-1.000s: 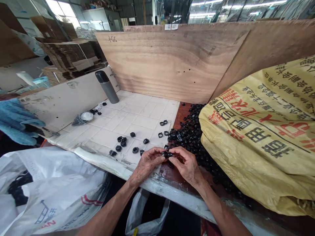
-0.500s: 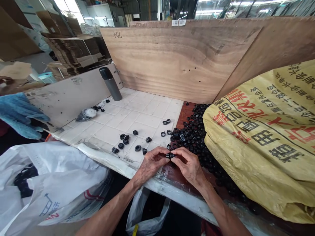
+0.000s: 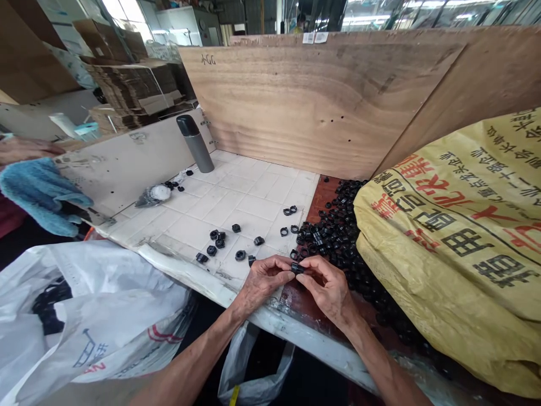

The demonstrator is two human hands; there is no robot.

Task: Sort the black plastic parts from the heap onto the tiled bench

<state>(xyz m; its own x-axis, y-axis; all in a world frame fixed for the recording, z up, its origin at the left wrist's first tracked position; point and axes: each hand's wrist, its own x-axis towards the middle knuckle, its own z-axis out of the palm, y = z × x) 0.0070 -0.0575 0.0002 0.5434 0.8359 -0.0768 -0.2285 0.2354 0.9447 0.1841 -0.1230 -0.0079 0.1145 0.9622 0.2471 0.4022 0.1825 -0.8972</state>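
Note:
My left hand [image 3: 267,280] and my right hand [image 3: 328,285] meet over the table's front edge. Between their fingertips they pinch a small black plastic fitting [image 3: 297,269], ring-shaped or cylindrical; its details are too small to make out. To the right of my hands spreads a heap of black plastic rings [image 3: 338,231] on a red-brown surface. Several thicker black ring fittings [image 3: 220,242] lie left of my left hand on the pale tiled tabletop [image 3: 228,197]. A few thin black rings [image 3: 289,211] rest beyond my fingers.
A yellow woven sack [image 3: 448,270] covers the right side. Wooden boards [image 3: 321,107] wall the back. A grey bottle [image 3: 195,145] stands at the back left near a small clear bag [image 3: 154,195]. White sacks [image 3: 114,304] hang at the front left, beside a blue cloth [image 3: 40,192].
The view has shifted, so the table sits a little further right. Apart a second ago, the black pieces between my fingertips now look like one. At far left, another person's arm has appeared.

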